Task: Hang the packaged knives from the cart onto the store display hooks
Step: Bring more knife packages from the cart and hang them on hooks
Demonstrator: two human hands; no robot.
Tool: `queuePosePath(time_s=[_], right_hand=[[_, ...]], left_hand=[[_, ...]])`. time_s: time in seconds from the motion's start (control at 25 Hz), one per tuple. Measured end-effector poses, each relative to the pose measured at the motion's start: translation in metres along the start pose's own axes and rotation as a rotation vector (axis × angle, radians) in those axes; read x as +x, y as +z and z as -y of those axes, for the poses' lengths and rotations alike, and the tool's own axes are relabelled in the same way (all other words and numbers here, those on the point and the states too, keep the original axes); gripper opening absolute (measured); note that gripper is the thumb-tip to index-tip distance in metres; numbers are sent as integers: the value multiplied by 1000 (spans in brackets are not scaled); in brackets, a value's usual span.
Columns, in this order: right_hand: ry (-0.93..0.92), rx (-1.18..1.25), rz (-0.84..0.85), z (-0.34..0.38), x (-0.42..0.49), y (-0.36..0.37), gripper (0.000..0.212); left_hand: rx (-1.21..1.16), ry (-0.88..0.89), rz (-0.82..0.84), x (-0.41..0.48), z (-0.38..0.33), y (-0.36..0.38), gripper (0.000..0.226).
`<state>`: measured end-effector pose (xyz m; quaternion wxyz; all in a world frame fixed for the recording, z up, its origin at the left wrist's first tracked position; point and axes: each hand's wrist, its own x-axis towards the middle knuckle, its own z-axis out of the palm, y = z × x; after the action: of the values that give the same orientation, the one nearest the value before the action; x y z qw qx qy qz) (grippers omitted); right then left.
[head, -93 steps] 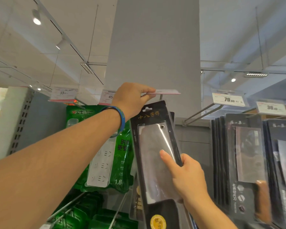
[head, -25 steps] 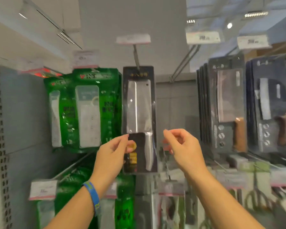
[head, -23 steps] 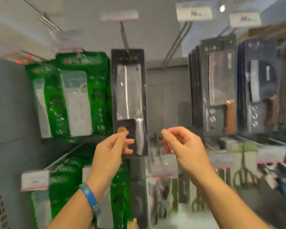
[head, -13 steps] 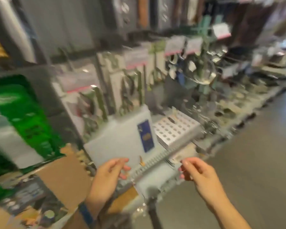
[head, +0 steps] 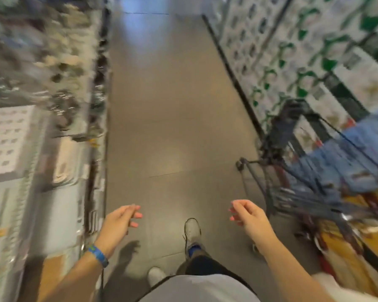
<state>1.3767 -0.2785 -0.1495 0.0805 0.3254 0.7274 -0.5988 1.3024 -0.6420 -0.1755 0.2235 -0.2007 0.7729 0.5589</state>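
The view looks down at a gray floor (head: 172,105) that runs up the middle of the frame. Much of the picture is blurry.

The left hand (head: 120,221) is at the lower left of the middle, held out over the floor. Its arm comes up from the bottom left corner and wears a blue band (head: 98,255) at the wrist. The fingers (head: 130,209) bend a little and point to the right. The hand holds nothing, and its grip is loose and half wide.

The right hand (head: 248,216) is at the lower right of the middle, at about the same height. Its arm comes up from the bottom right. The fingers (head: 238,206) curl softly and point to the left, toward the other hand. It holds nothing too. The two hands are well apart and touch nothing.

Between the arms at the bottom are a light shirt (head: 196,288) and two pale shoes (head: 192,228) on the floor.

The cart (head: 268,188) is at the right side of the frame, near the right hand but not touching it. Blue stuff (head: 347,158) and yellow stuff (head: 340,247) fill it. It is too blurry to tell which of these are the knife packs.

Shelves (head: 42,83) run down the left side, with a white box with holes (head: 7,140) at the left edge. More shelves with green and white packs (head: 292,51) are in the upper right.
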Motion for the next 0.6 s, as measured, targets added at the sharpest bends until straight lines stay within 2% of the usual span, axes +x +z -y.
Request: queuePosePath(time_s=[0.16,0.32,0.44,0.6], right_hand=[[163,137,-243,-61,-35,-83,15],[244,215,-365,-100,-55,-135,15],[254,256,-400,-108,-51,-179,14],[173,319,-317,-94,-27,-235,16]], left_hand=[[144,-10,190,0,-31,78,24],[260,-14,314,-4,-54,157,26],[341,9,369,-6,-77,229,26],[443,73,439,-13,-118,325,26]])
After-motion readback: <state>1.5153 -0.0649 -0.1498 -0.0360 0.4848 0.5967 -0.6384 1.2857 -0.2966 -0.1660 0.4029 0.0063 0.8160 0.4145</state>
